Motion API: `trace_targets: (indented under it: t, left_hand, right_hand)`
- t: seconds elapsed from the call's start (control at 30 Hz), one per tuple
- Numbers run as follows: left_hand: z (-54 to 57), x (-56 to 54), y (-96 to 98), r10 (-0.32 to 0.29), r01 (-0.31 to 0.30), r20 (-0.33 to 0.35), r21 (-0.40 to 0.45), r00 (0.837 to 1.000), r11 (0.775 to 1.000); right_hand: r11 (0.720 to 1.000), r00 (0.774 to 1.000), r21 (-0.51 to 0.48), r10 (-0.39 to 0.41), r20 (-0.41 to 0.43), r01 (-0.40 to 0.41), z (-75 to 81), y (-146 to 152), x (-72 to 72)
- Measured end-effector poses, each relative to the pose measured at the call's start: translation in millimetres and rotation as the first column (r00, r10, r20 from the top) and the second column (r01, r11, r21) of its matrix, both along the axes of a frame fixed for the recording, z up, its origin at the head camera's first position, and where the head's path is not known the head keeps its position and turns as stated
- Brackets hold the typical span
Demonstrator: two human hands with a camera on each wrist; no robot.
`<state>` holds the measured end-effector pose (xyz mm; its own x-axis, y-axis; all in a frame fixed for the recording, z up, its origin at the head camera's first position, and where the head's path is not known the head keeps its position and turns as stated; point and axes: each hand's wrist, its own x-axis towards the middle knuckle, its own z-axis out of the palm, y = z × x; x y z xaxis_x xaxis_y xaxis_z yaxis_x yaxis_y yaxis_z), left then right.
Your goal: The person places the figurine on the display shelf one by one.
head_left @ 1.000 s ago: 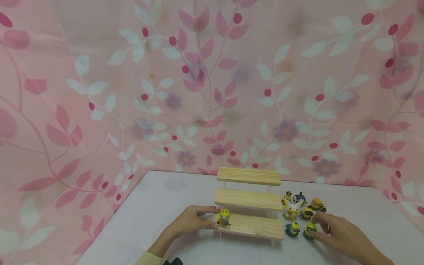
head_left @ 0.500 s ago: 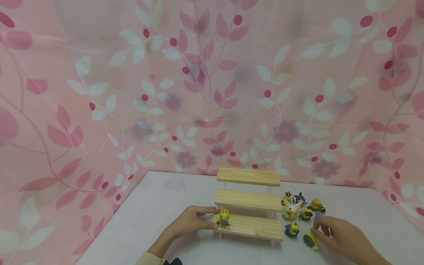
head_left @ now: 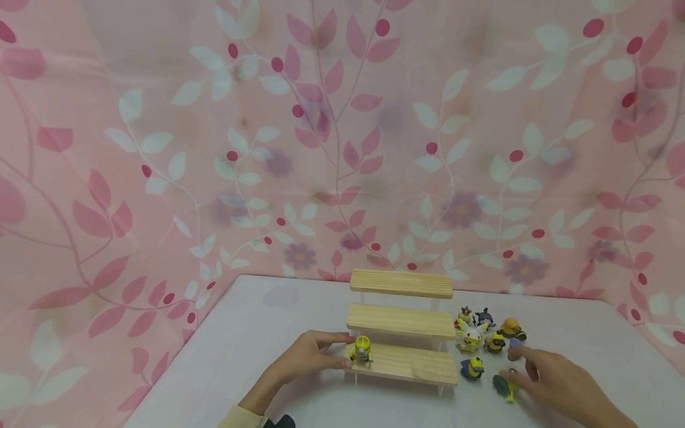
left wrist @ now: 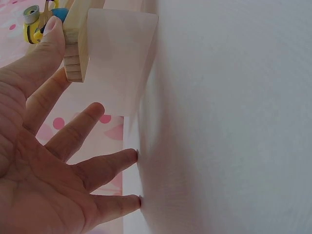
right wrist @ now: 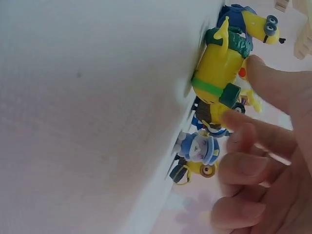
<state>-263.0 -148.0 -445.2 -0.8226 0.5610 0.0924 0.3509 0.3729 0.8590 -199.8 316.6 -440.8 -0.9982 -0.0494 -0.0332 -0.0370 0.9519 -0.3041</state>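
Fingers (right wrist: 243,165), right hand (head_left: 559,377): released, loosely bent; thumb and index finger apart beside the green-and-yellow figure (right wrist: 217,73). Contact with it cannot be told.
Green-and-yellow figure: lying on its side on the counter (head_left: 241,321), to the right of the three-tier stand (head_left: 401,321), near the stand's front.
Change, green-and-yellow figure: upright between right thumb and index finger one second ago; now tipped over and slightly nearer the front.
Fingers, left hand (head_left: 306,359): released, extended and spread; thumb and index finger at the left end of the stand's lowest tier (head_left: 412,365). Position unchanged.
Yellow figure (head_left: 362,349): on the lowest tier, left end of the stand; unchanged.
Blue-and-yellow figure (head_left: 472,370): just right of the stand, between it and the green-and-yellow figure; unchanged.
Remaining figures (head_left: 472,339): grouped on the counter, right of the stand.
Floral backdrop (head_left: 342,148): behind the stand.
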Motion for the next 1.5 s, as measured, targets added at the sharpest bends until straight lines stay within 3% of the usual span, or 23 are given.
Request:
trace_targets:
  t: [0.17, 0.4, 0.8, 1.07, 1.3, 1.5]
  left_hand:
    - [0.6, 0.4, 0.3, 0.002, -0.002, 0.002, -0.003, 1.0, 1.0]
    - [1.1, 0.5, 0.9, 0.014, -0.014, -0.005, -0.012, 1.0, 1.0]
    - [2.1, 1.4, 1.6, 0.015, -0.015, -0.003, -0.016, 1.0, 1.0]
    - [1.0, 0.5, 0.9, 0.013, -0.013, -0.008, -0.015, 1.0, 1.0]
    - [-0.2, -0.5, 0.7, 0.014, -0.015, -0.008, -0.014, 1.0, 1.0]
    - [-0.4, 0.1, -0.1, 0.01, -0.01, 0.008, 0.001, 1.0, 1.0]
  right_hand:
    - [1.0, 0.996, -0.008, -0.012, 0.086, 0.013, -3.9, 2, 0.5]
    - [0.999, 0.99, -0.035, 0.0, 0.138, 0.005, -5.7, 1, 1.4]
    - [0.985, 0.977, -0.164, -0.009, 0.214, 0.045, -8.2, -8, 2.3]
    - [0.983, 0.988, -0.182, 0.009, 0.152, 0.019, -6.9, -12, 2.6]
    - [0.991, 0.996, -0.13, 0.027, 0.08, -0.016, -0.3, -9, 4.8]
    - [0.997, 0.998, -0.077, 0.013, 0.066, -0.008, 9.7, -9, 7.3]
